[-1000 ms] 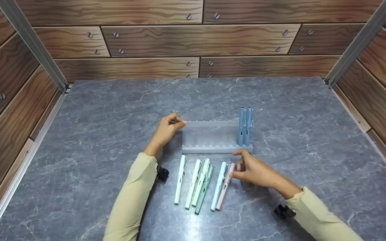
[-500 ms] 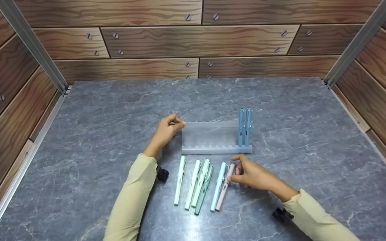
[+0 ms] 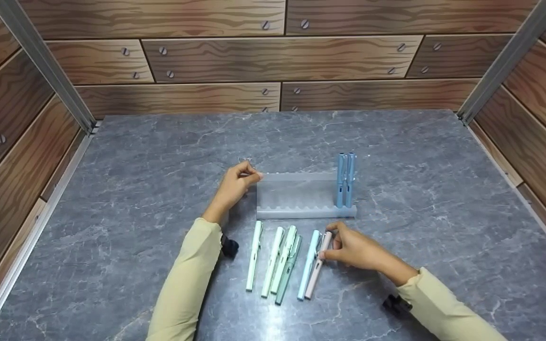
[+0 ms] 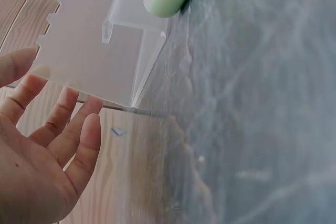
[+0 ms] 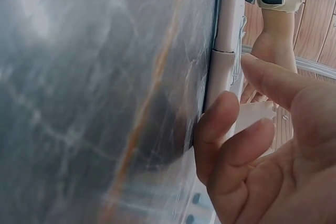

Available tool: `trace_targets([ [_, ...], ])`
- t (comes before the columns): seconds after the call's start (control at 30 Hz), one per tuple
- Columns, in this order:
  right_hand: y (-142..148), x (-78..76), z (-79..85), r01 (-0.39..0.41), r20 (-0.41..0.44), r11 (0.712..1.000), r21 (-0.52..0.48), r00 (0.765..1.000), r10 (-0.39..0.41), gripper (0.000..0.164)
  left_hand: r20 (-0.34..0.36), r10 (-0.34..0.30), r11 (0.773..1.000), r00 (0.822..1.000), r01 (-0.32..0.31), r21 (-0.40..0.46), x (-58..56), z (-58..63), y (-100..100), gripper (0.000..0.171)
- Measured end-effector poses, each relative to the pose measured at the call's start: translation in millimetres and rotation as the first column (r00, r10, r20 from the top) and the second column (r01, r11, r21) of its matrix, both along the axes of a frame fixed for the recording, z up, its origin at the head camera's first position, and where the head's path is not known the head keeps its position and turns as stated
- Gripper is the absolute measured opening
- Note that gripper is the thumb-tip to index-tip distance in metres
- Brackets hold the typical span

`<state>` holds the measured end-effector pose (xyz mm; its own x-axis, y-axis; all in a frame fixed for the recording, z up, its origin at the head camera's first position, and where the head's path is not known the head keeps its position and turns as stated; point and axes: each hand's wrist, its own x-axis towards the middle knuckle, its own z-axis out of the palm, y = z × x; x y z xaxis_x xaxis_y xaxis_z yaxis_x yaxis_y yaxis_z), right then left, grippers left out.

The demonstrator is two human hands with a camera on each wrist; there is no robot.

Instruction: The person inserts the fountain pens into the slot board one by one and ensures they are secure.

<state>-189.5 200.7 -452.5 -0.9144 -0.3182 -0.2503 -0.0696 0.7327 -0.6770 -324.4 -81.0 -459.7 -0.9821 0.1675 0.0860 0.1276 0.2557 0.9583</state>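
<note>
A clear acrylic pen rack [image 3: 296, 193] with notched ledges stands mid-table. My left hand [image 3: 236, 185] pinches its upper left edge; in the left wrist view, the thumb is in front and the index fingertip shows through the sheet. Two blue pens [image 3: 345, 180] stand upright in the rack's right end. In front lies a dusty-pink pen [image 3: 316, 272], where my right hand [image 3: 356, 248] has its thumb and curled index finger about the upper end. Right beside it lies a light blue pen [image 3: 308, 270]. In the right wrist view, fingers touch the pink pen [image 5: 227, 24].
To the left lie several light green pens [image 3: 253, 260] and a darker green pen [image 3: 286, 277], partly overlapping. The grey marbled tabletop [image 3: 159, 156] ends at wood-patterned walls [image 3: 206, 57] with metal corner posts.
My right hand has shifted slightly left and down, and its thumb and index finger have come against the pink pen. The left hand and the rack have stayed in place.
</note>
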Motion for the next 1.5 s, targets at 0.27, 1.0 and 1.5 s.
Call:
trace_targets([
  [0.27,-1.2,0.3,-1.2,-0.004,-0.004,1.0,0.016,1.0,0.004,0.066,0.008,-0.006,1.0,1.0,0.006,-0.012,0.6,0.3,-0.6,0.009],
  [1.0,-5.1,0.4,-0.5,0.023,-0.011,0.998,0.05,1.0,-0.022,0.059,0.0,-0.002,1.0,1.0,0.002,0.003,-0.5,-1.1,-0.3,0.008],
  [1.5,1.1,-1.1,-2.4,0.01,0.056,0.992,-0.129,0.998,-0.002,0.062,-0.028,0.005,1.0,1.0,-0.005,0.006,0.6,-0.3,0.0,0.011],
])
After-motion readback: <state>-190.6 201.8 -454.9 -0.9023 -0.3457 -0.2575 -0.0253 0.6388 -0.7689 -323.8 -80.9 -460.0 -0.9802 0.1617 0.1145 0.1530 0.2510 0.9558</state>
